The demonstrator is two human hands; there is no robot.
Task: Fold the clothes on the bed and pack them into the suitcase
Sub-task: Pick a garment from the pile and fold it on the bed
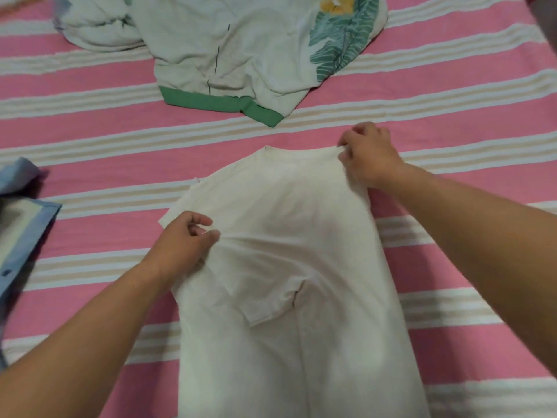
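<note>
Left grip: my left hand [184, 236] pinches the plain cream cotton T-shirt [280, 267] at its folded side.
Right grip: my right hand [366, 155] pinches the collar edge.
Risk: uneven pull would skew the fold on the pink striped bed [452, 95].

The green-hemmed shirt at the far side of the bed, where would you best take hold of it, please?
Probably by the green hem. It is the nearest edge of the shirt, lies flat and fully exposed on the bedspread, and faces the person. Come from the near side, pinching it at two spread points; the rest is crumpled.
</note>
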